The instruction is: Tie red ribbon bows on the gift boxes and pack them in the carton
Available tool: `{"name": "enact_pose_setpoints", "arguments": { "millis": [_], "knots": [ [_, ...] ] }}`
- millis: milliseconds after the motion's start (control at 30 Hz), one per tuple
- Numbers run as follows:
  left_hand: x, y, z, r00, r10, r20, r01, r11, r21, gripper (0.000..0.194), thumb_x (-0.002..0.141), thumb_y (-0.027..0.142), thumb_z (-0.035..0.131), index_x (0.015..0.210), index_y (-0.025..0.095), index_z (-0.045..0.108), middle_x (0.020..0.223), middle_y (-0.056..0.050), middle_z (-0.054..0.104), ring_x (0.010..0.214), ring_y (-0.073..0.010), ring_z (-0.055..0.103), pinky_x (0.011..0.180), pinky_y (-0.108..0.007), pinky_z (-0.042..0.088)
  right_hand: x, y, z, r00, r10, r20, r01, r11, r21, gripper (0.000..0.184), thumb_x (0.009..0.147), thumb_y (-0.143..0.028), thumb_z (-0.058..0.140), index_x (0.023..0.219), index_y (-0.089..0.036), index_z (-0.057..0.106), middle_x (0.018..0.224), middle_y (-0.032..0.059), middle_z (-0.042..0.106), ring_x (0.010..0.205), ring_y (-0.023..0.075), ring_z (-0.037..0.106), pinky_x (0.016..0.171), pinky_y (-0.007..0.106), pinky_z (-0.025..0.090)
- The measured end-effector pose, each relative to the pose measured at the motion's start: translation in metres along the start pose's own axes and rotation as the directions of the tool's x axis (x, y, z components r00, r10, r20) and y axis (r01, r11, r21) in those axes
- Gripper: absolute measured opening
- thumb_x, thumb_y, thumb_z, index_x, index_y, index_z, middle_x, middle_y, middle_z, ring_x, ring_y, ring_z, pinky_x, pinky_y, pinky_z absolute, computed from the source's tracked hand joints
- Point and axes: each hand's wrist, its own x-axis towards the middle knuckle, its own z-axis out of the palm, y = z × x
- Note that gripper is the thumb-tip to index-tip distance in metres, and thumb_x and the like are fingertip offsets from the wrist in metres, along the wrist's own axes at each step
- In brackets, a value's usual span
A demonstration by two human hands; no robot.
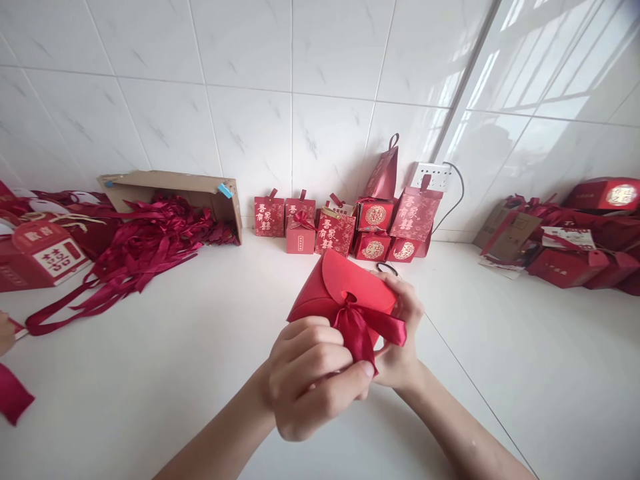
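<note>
A red paper gift box [317, 287] with a rounded flap is held tilted above the white table, in the middle of the head view. Dark red satin ribbon [357, 327] is tied at its flap, with a loop to the right and a tail hanging down. My left hand [317, 380] is closed in front of the box, thumb and finger pinching the ribbon's tail. Around the box's right side wraps my right hand [405, 327], steadying it; part of its fingers is hidden behind the box.
A cardboard box [170, 180] spills a heap of dark red ribbons [150, 233] at the left. Finished-looking red gift boxes [373, 247] stand along the tiled wall by a power strip [431, 176]. More red boxes [570, 267] are piled right. Another person's hand [6, 332] shows at the left edge.
</note>
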Motion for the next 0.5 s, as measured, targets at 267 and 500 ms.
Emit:
{"name": "enact_pose_setpoints", "arguments": {
  "millis": [267, 500],
  "knots": [
    [0.0019, 0.0010, -0.0021, 1.000, 0.013, 0.014, -0.013, 1.000, 0.013, 0.012, 0.075, 0.002, 0.059, 0.082, 0.011, 0.060, 0.068, 0.002, 0.063, 0.068, -0.0102, 0.059, 0.059, -0.026, 0.053, 0.0027, -0.0026, -0.0008, 1.000, 0.001, 0.005, -0.001, 1.000, -0.010, 0.086, 0.066, -0.049, 0.069, 0.136, -0.022, 0.027, 0.116, 0.0137, 0.043, 0.107, 0.0297, 0.047, 0.085, 0.051, 0.046],
    [0.0028, 0.0011, -0.0019, 0.999, 0.028, 0.021, -0.029, 0.999, 0.026, 0.011, 0.073, 0.002, 0.060, 0.080, 0.011, 0.061, 0.067, 0.002, 0.062, 0.066, -0.0103, 0.058, 0.056, -0.026, 0.051, 0.0028, -0.0033, -0.0006, 1.000, -0.004, 0.004, 0.004, 1.000, 0.011, 0.086, 0.066, -0.047, 0.070, 0.136, -0.020, 0.028, 0.116, 0.0144, 0.043, 0.106, 0.0302, 0.048, 0.085, 0.052, 0.046]
  ]
}}
